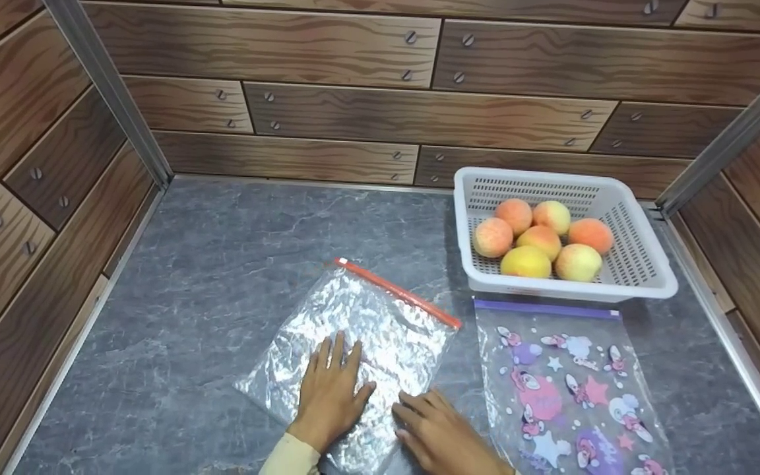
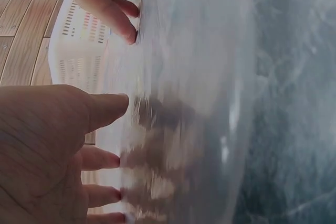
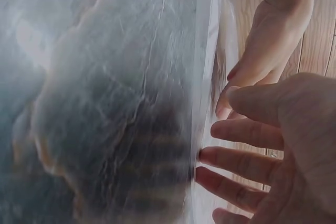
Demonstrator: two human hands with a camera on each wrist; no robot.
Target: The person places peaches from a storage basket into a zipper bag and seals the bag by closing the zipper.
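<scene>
A clear plastic zip bag with an orange slider strip [image 1: 400,293] lies tilted on the grey marbled tabletop, its film crinkled and shiny. My left hand [image 1: 330,396] rests on the bag's lower middle with the fingers extended, pointing away from me. My right hand [image 1: 443,432] touches the bag's lower right side with its fingertips, fingers slightly bent. Seen in the left wrist view, the left fingertips and thumb meet the film [image 2: 199,77]. In the right wrist view the right hand [image 3: 273,150] has its fingers spread at the film, and nothing is gripped.
At the right lies a second clear zip bag [image 1: 545,396] with a purple strip and cartoon prints. Behind it a white perforated basket [image 1: 568,290] holds several peaches [image 1: 538,243]. Wood-patterned walls [image 1: 274,46] enclose the tabletop [image 1: 156,316] at the back and sides.
</scene>
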